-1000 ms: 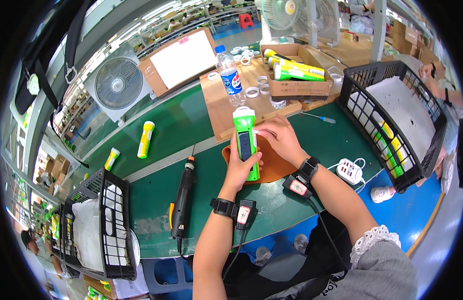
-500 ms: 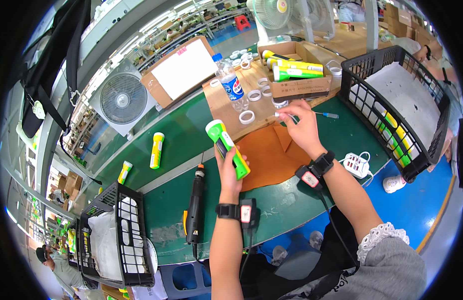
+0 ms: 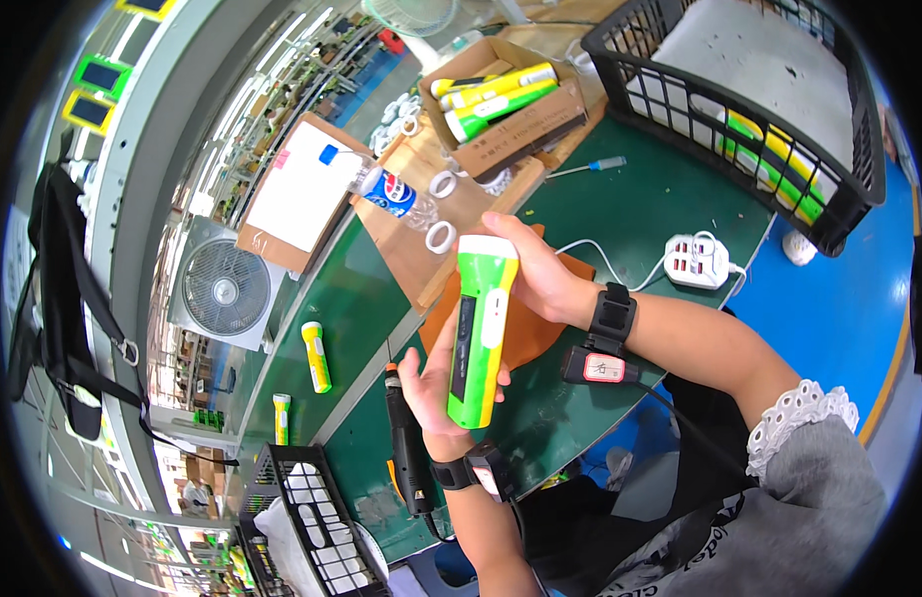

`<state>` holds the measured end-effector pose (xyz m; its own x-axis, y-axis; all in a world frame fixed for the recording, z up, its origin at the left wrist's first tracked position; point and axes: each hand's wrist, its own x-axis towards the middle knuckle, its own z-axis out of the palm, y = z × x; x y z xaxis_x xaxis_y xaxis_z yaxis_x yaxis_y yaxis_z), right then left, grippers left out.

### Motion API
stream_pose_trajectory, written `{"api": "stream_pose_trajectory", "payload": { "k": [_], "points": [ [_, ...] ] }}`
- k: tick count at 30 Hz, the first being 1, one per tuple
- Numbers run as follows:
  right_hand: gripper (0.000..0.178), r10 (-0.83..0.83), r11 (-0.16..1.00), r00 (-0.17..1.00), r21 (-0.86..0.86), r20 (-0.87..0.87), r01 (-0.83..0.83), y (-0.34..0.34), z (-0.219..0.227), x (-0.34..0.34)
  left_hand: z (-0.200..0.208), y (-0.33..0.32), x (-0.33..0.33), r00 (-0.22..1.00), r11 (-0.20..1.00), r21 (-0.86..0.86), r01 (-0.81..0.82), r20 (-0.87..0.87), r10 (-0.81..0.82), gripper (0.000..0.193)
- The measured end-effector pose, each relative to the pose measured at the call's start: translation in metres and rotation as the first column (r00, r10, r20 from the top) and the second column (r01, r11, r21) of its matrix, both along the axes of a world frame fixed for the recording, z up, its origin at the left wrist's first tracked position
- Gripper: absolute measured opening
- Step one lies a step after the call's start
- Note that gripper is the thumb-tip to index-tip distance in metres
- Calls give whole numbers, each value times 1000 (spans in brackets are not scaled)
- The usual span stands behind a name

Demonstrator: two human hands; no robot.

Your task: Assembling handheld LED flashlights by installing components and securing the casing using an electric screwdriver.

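A green, yellow and white flashlight [image 3: 491,303] stands tilted over the bench, its white head up and a dark panel along its side. My left hand [image 3: 436,398] grips its lower body, fingers curling behind it and thumb off to the side. At the head end, my right hand [image 3: 540,274] holds it with the thumb by the rim; its other fingers are hidden behind the flashlight. Beneath both hands lies an orange-brown mat [image 3: 535,333]. A white cable [image 3: 605,261] runs toward my right hand, where its end is hidden.
A black electric screwdriver [image 3: 409,448] lies left of my left hand. Beyond are a bottle [image 3: 396,199], white rings [image 3: 441,237] and a carton [image 3: 515,129] of flashlights. Black crates [image 3: 670,99] [image 3: 326,527] flank the bench. A screwdriver [image 3: 590,166] and white charger [image 3: 695,261] lie to the right.
My right hand has come from beside the carton to the flashlight's head. The flashlight has turned more upright, its panelled side facing me. The view has shifted and rotated.
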<state>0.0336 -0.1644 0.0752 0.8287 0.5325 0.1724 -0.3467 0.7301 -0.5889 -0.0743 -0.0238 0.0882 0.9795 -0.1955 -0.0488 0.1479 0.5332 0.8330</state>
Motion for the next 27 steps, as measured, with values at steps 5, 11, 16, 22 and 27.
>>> {"api": "stream_pose_trajectory", "payload": {
  "k": [5, 11, 16, 22, 27],
  "points": [
    [42, -3, 1000, 990, -2, 139, 4, -7, -4, 3, 3, -13, -1, 998, 991, -126, -53, -23, 50, 88],
    [40, -75, 991, 978, 126, 196, 51, 1, -4, 0, -18, -8, -2, 994, 932, -362, 16, -94, -53, 54],
    [35, -225, 973, 974, -35, 37, 226, -1, -2, 2, -40, -2, 10, 943, 799, -527, 289, 14, -332, 47],
    [34, -199, 966, 980, -166, -3, 195, 1, -7, 12, -38, -11, 11, 961, 740, -650, 173, -52, -271, 47],
    [45, -133, 985, 984, -96, 118, 145, 4, -2, 7, -33, -12, 7, 967, 745, -651, 145, -65, -244, 49]
  ]
}}
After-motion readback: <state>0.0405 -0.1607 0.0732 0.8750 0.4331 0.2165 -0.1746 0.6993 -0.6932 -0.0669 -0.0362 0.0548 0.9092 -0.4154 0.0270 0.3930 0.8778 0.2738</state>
